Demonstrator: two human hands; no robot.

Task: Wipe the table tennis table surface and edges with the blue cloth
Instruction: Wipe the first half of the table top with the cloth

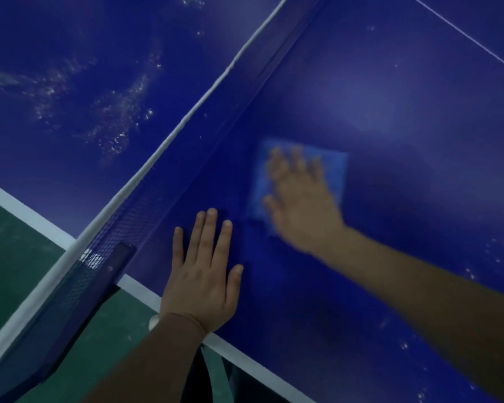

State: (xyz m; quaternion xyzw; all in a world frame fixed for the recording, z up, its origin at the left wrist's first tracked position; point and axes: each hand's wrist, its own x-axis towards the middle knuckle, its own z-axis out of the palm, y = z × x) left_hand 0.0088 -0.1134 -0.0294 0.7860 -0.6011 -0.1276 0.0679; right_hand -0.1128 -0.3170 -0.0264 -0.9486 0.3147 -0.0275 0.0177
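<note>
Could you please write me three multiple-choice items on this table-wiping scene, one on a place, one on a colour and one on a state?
1. Where does the blue cloth lie?
A. draped over the net
B. flat on the table, on the near side of the net
C. on the green floor

2. What colour is the band along the top of the net?
A. white
B. red
C. yellow

3. How is the left hand placed?
A. curled round the net post
B. lifted off the table
C. flat on the table, fingers straight

Answers: 1 B, the right hand presses the cloth onto the surface beside the net. 2 A, a white strip runs the length of the net's top edge. 3 C, its palm and straight fingers rest on the blue surface near the white edge line.
</note>
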